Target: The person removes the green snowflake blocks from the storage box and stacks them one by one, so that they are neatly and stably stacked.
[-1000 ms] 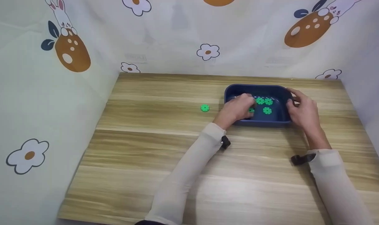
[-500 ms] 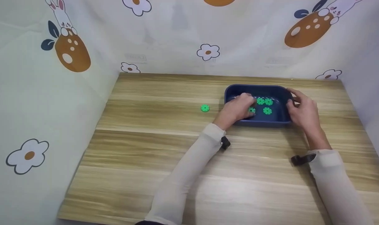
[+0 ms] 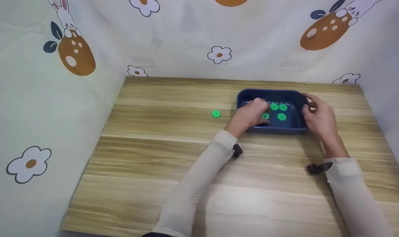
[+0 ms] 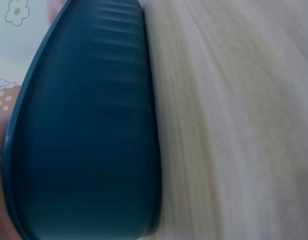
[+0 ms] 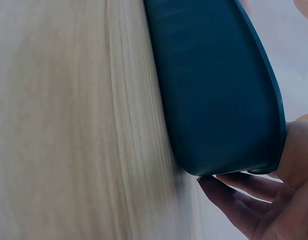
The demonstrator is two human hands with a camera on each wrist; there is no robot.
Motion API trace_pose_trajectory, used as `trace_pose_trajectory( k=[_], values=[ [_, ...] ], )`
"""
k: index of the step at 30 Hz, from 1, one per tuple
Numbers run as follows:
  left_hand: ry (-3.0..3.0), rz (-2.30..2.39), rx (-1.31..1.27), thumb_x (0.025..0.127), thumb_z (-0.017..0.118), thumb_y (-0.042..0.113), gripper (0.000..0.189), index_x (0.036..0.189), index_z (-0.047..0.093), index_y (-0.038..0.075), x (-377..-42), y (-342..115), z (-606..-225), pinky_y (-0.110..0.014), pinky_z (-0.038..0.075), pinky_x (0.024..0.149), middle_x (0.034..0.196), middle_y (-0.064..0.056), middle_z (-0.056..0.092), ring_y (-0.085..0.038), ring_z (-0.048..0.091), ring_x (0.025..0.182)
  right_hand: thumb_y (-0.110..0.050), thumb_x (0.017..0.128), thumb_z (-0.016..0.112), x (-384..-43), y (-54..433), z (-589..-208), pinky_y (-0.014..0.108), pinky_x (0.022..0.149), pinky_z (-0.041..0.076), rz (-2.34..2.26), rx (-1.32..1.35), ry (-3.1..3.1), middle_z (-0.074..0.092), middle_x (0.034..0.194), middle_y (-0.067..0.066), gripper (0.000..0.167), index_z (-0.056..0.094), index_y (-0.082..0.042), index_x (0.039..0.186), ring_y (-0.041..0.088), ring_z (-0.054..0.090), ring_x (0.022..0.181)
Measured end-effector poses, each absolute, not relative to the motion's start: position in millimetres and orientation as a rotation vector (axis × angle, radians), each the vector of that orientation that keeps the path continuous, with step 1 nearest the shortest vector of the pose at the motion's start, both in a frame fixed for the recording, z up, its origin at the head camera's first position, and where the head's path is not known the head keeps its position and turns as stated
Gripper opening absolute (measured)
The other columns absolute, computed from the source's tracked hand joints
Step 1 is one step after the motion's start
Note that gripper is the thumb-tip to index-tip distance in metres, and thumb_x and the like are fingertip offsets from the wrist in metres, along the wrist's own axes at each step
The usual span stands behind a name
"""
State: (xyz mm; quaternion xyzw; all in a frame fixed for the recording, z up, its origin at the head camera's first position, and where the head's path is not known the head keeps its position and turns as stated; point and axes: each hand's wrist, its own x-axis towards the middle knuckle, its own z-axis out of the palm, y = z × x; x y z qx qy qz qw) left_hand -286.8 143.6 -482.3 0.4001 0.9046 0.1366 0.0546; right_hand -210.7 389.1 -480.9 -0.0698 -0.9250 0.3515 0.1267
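Note:
In the head view my left hand (image 3: pixel 250 113) reaches over the left side of a dark blue plastic bin (image 3: pixel 271 130), fingers bent down inside. Beside its thumb and fingers a green notched disc (image 3: pixel 266 116) shows partly; whether they pinch it cannot be told. More green notched discs lie in the bin: one apart (image 3: pixel 282 117), two side by side near the back wall. My right hand (image 3: pixel 319 117) grips the bin's right end, thumb at the rim. In the right wrist view, that hand's fingers (image 5: pixel 238 200) lie against the bin's outer end. The left wrist view shows mostly the bin's outer wall (image 4: pixel 89 125).
A single green notched disc (image 3: pixel 216 114) lies on the wooden table (image 3: pixel 146 158), left of the bin. Behind the table hangs a white sheet (image 3: pixel 179 39) printed with flowers and rabbits. A pale wall closes off the right side.
Both hands and the bin stay nearly in place. The disc beside my left thumb and fingers shows slightly more than a second ago.

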Motion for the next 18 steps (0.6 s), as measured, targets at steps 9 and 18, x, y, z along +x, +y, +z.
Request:
trace_pose_trajectory(
  k=[9,18],
  values=[
    [2.723,0.397,1.207,0.100,0.080,0.033,0.029,0.122,0.077,0.014,-287.7,145.1,-481.5,-0.028,0.059,0.095,0.123,-0.002,0.076,-0.014,0.071,0.115,-0.016,0.107,0.054,-211.0,390.0,-480.6,-0.001,0.072,0.039,1.052,-0.221,-2.705,0.069,0.137,0.031,0.048,0.061,-0.018,0.155,0.048,0.074,0.116],
    [2.746,0.391,1.205,0.099,0.081,0.037,0.037,0.125,0.071,0.013,-286.9,145.6,-481.5,-0.028,0.060,0.090,0.119,-0.003,0.075,-0.014,0.071,0.109,-0.017,0.107,0.055,-211.2,390.5,-480.9,0.005,0.076,0.048,1.035,-0.216,-2.702,0.070,0.136,0.030,0.047,0.062,-0.019,0.154,0.048,0.075,0.115]
  ],
)
